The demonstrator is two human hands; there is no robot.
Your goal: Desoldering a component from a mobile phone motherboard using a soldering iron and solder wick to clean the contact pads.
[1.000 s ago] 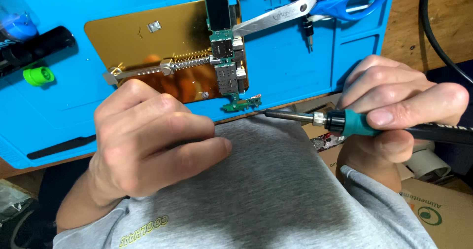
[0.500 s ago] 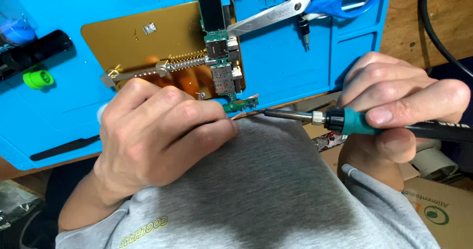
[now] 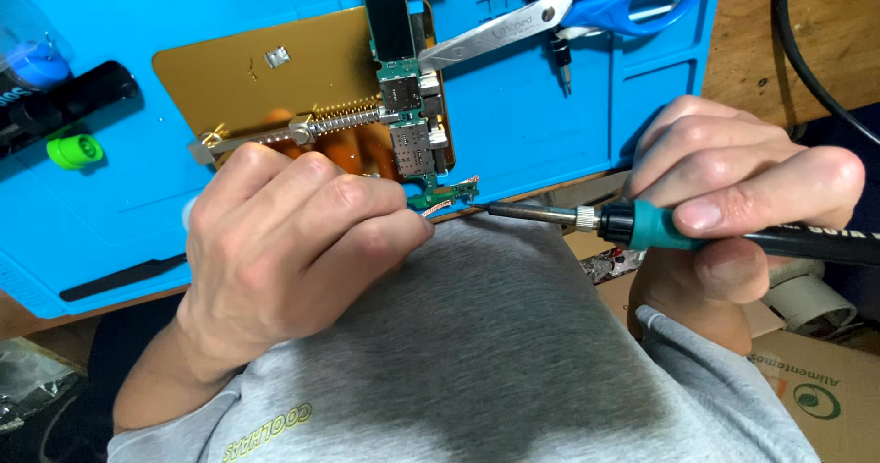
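A bright blue work mat (image 3: pixel 513 105) covers a brown wooden bench (image 3: pixel 816 32). On the mat lies a gold-coloured plate (image 3: pixel 247 96) crossed by a silver spring clamp (image 3: pixel 302 131); at the plate's 3 o'clock edge sits a green circuit board (image 3: pixel 408 124) studded with silver and black parts. At 12 o'clock from the right hand (image 3: pixel 733 197) are scissors (image 3: pixel 568 9) with blue handles and steel-grey blades. That hand's soldering iron (image 3: pixel 660 226) has a teal collar, black handle and dark metal tip. A lime-green cap (image 3: pixel 73 149) lies at 9 o'clock on the mat, beside a black cylinder (image 3: pixel 64 105). The sleeves (image 3: pixel 495 362) are heather grey with yellow-green lettering.
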